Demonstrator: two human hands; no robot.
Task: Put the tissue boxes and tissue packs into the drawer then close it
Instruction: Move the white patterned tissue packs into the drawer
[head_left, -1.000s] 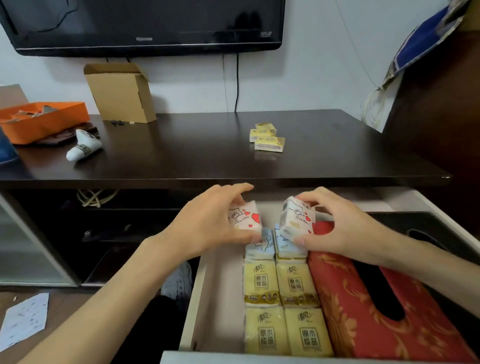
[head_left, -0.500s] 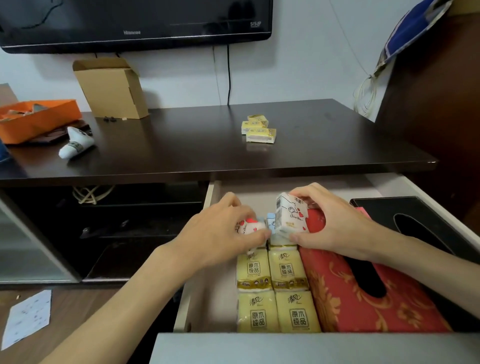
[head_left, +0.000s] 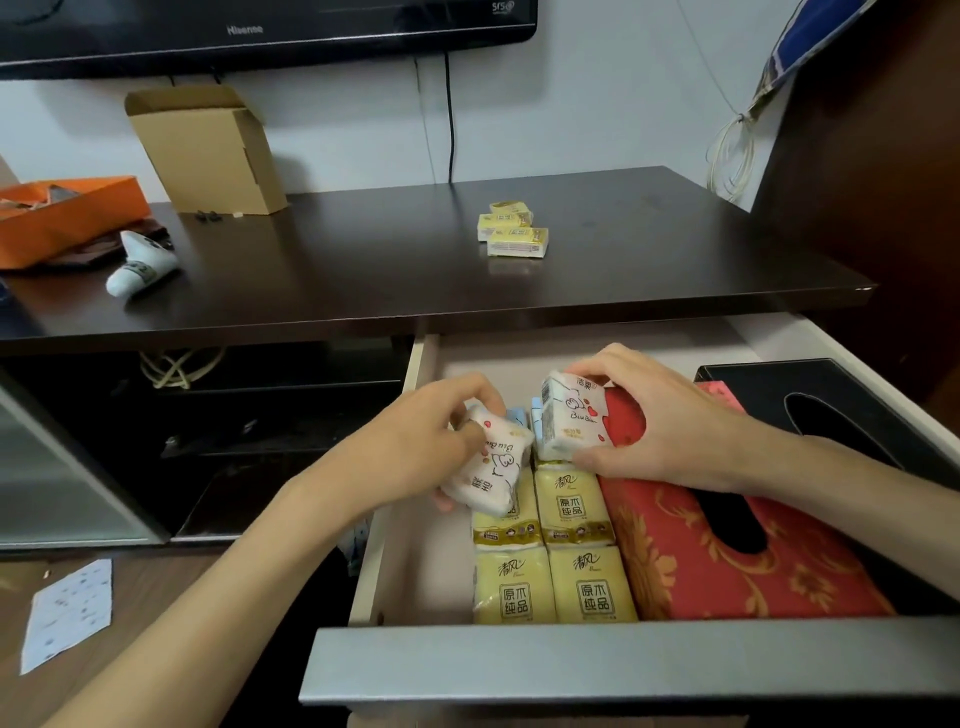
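Note:
The drawer (head_left: 597, 660) stands pulled out below the dark tabletop. Inside lie several yellow tissue packs (head_left: 553, 551) in two rows, a red patterned tissue box (head_left: 691, 566) beside them and a black tissue box (head_left: 831, 400) at the right. My left hand (head_left: 415, 447) grips a white heart-print tissue pack (head_left: 493, 467), tilted over the left yellow row. My right hand (head_left: 670, 431) holds a second white heart-print pack (head_left: 571, 415) upright at the back of the right row. Blue packs peek out between them. Three small yellow packs (head_left: 514, 234) lie on the tabletop.
On the tabletop stand a cardboard box (head_left: 208, 150), an orange tray (head_left: 67, 213) and a white tube-like object (head_left: 140, 265). A TV hangs on the wall above. An open shelf with cables lies left of the drawer. A paper sheet (head_left: 67, 613) lies on the floor.
Both hands have lowered their white packs toward the back of the drawer. The left pack has turned and tilted down over the yellow row. The camera has dipped, showing more drawer front.

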